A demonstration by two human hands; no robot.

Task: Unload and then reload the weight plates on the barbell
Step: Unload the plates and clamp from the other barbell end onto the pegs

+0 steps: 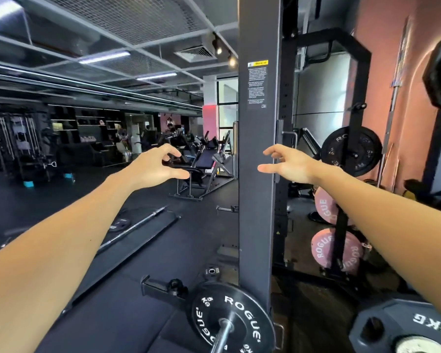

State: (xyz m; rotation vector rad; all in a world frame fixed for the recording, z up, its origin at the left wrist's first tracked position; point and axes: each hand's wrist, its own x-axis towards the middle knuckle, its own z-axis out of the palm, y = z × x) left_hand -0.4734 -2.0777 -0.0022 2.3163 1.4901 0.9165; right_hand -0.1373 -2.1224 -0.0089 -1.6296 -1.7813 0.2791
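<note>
Dark rack upright (pixel 256 174), weight bench (pixel 204 161) behind, salmon wall (pixel 387 59) right

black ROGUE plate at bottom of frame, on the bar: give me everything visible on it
The black plate is a round disc, rubber-like by its matte look, with white raised ROGUE lettering around its face and small weight marks near the rim. It sits on the barbell sleeve, whose steel end pokes through its centre hole toward the camera. It stands upright on edge, close beside the grey rack upright. Neither hand touches it.

Dark gym floor (pixel 49 200), strip lights (pixel 103 57)
</note>
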